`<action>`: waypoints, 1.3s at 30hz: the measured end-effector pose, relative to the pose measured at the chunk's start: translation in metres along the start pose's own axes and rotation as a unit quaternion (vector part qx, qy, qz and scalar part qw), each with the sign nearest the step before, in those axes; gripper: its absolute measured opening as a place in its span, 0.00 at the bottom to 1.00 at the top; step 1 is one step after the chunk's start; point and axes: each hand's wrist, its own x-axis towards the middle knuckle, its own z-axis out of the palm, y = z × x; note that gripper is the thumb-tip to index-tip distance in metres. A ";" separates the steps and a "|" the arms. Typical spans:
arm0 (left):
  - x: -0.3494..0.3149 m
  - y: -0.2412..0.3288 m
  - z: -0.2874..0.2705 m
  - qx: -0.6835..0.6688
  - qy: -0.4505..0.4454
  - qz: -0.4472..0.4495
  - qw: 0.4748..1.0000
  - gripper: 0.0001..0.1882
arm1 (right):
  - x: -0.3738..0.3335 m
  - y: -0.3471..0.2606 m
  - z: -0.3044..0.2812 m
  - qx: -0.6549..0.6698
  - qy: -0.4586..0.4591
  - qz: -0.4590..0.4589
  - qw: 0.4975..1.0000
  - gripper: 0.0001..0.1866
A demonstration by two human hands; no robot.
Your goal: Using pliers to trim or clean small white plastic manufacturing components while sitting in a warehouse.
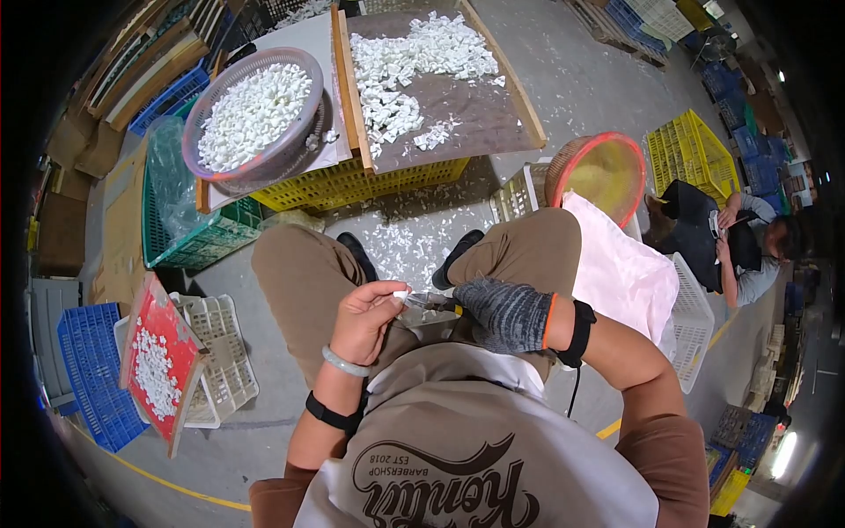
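My bare left hand (pixel 365 321), with a pale bangle on its wrist, is closed in a pinch on a small white piece (pixel 401 295) above my lap. My right hand (pixel 509 314) wears a grey knitted glove with an orange cuff. It is closed around a hand tool (pixel 436 304) with a metal tip and a yellow-and-black handle. The tip points left and meets or nearly meets the white piece; which of the two I cannot tell. The glove hides most of the handle, so the tool's exact kind is unclear.
Ahead stand a basket of white pieces (pixel 255 114) and a wood-edged board (pixel 475 123) with more pieces. A red-rimmed basket (pixel 607 167) and pink cloth (pixel 620 268) lie to the right. A red tray (pixel 158 352) rests on crates at left. Another person (pixel 748 238) sits at far right.
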 end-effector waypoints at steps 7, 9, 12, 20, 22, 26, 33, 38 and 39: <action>0.000 -0.001 0.000 0.026 0.022 0.008 0.999 0.10 | 0.004 0.007 0.003 -0.060 0.050 -0.005 0.997 0.18; 0.005 -0.002 0.000 0.039 0.034 -0.007 0.999 0.10 | 0.004 0.018 0.006 -0.058 0.047 0.010 0.997 0.18; 0.011 0.000 0.012 0.033 0.041 -0.036 0.998 0.10 | 0.002 0.057 0.031 0.056 0.140 -0.061 0.987 0.14; -0.009 0.001 -0.011 0.147 0.024 -0.022 0.989 0.20 | 0.037 0.065 0.035 -0.376 0.126 -0.375 0.838 0.08; -0.009 0.015 0.013 0.196 0.011 -0.080 0.977 0.20 | 0.058 0.066 0.049 -0.424 0.029 -0.232 0.875 0.16; 0.006 0.008 0.006 0.530 -0.129 0.165 0.822 0.16 | 0.058 0.079 0.043 -0.422 0.072 -0.154 0.891 0.16; 0.018 0.004 0.032 0.180 0.067 -0.033 0.981 0.17 | 0.066 0.088 0.039 -0.399 0.128 -0.163 0.893 0.16; 0.033 -0.001 -0.010 0.418 -0.133 0.159 0.885 0.18 | 0.060 0.086 0.029 -0.377 0.143 -0.251 0.880 0.15; 0.031 0.001 -0.006 0.460 -0.158 0.195 0.852 0.17 | 0.061 0.079 0.030 -0.377 0.142 -0.253 0.880 0.15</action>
